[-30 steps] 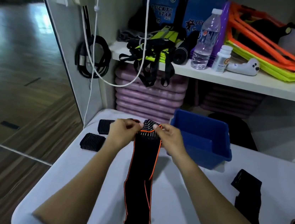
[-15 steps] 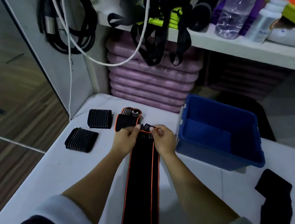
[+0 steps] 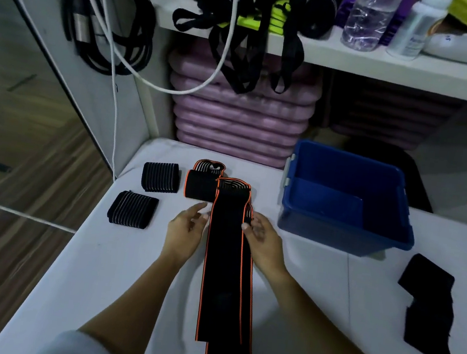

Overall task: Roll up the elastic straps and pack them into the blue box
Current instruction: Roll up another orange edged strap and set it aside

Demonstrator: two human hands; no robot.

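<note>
A long black elastic strap with orange edges lies flat and doubled on the white table, running away from me. Its far end is folded over. My left hand sits beside the strap's left edge with relaxed fingers, holding nothing. My right hand pinches the strap's right edge. The blue box stands to the right of the strap with nothing in it. Rolled straps lie at the far left: two black striped ones and an orange-edged one.
An unrolled black strap lies at the table's right. Stacked purple mats sit behind the table under a white shelf with black straps and a water bottle. Black cables hang on the left wall.
Both hands let go of the strap's far end and drew back toward me along its sides. The far end now rests on the table. The camera has tilted further down.
</note>
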